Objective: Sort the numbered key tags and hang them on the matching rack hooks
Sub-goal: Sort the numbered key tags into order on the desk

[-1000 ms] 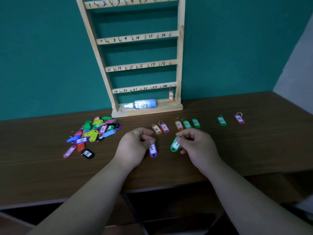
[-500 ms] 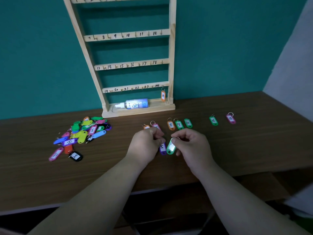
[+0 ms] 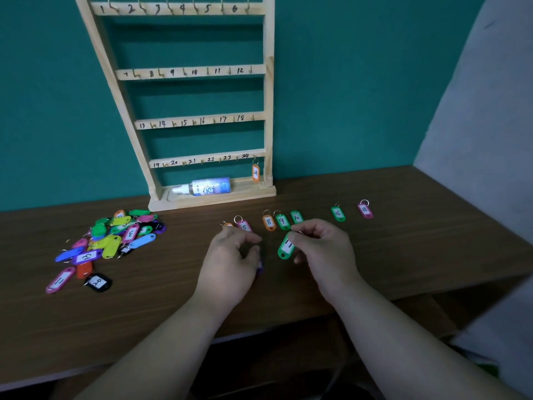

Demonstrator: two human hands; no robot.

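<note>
**The grip.** The right hand (image 3: 323,252) pinches the ring end of a green plastic key tag marked 11 (image 3: 286,245) between thumb and curled fingers. The tag hangs tilted, its free end toward 7 o'clock. We cannot tell whether that end touches the dark wooden table (image 3: 418,255). At 9 o'clock of it, the left hand (image 3: 230,261) curls its fingers round a purple plastic key tag (image 3: 260,267), of which we see only a sliver at the hand's right edge (its number is hidden). The two hands are near each other but apart.

**The sorted row.** At 12 o'clock of the hands, a row of tags lies flat on the table:
- a partly hidden orange tag (image 3: 227,225) behind the left hand
- a pink tag marked 5 (image 3: 244,226)
- an orange tag marked 8 (image 3: 268,222)
- a green tag marked 9 (image 3: 283,221)
- a green tag marked 10 (image 3: 297,217)

Toward 1 o'clock, set apart from these, lie a green tag marked 16 (image 3: 338,213) and a pink tag marked 18 (image 3: 365,209). At 9 o'clock of the left hand, well apart, sits a loose pile of mixed-colour tags (image 3: 115,238).

**The rack.** Farther off at 12 o'clock, the pale wooden rack (image 3: 268,111) stands before the teal wall (image 3: 346,82), its four rails numbered 1 to 24. An orange tag marked 24 (image 3: 255,173) hangs from the hook beside that number. A white spray bottle (image 3: 207,186) lies on its side in the rack's base.
</note>
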